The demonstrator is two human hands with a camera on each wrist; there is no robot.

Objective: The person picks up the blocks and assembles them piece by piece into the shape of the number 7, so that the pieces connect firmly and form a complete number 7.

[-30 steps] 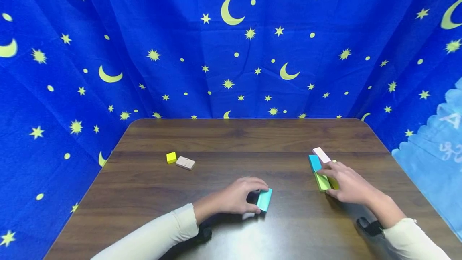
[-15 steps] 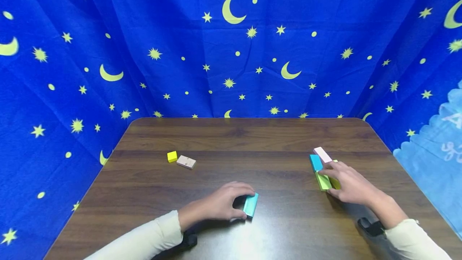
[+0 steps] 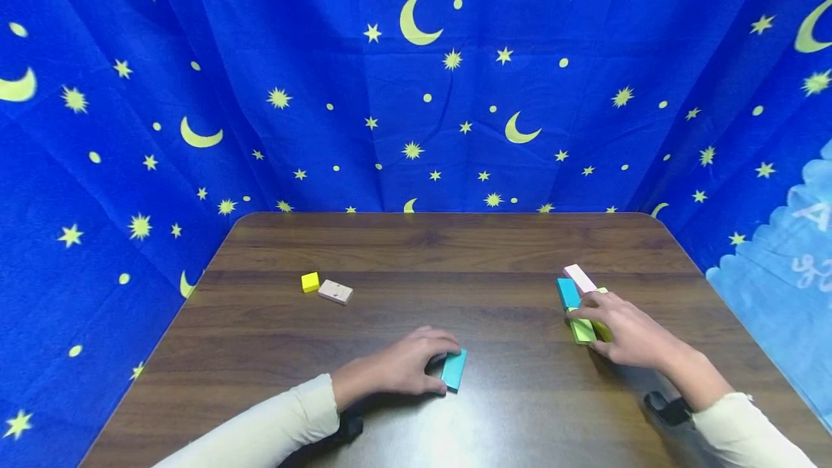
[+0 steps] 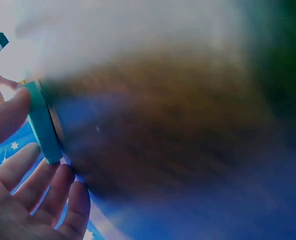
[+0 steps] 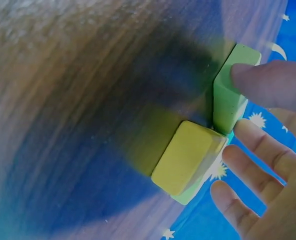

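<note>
My left hand (image 3: 412, 363) holds a turquoise block (image 3: 453, 371) between thumb and fingertips, low at the table's middle. In the left wrist view the thumb lies against one end of this turquoise block (image 4: 44, 125), and a fingertip is at the other end. On the right side, my right hand (image 3: 633, 331) pinches a light green block (image 3: 581, 328), thumb at its near end and index finger at its far end. A yellow block (image 5: 180, 157) stands beside the light green block (image 5: 225, 100) in the right wrist view; the hand partly hides it in the head view.
Touching the group, a blue block (image 3: 568, 293) and a pale pink block (image 3: 579, 278) lie beyond the right hand. Farther left on the wooden table (image 3: 416, 251) are a yellow cube (image 3: 310, 282) and a pale wooden block (image 3: 335, 292). A blue star-patterned curtain (image 3: 351, 78) surrounds the table.
The left hand has moved left and slightly nearer with the turquoise block, which now looks flatter against the table. The right hand has stayed at the block group.
</note>
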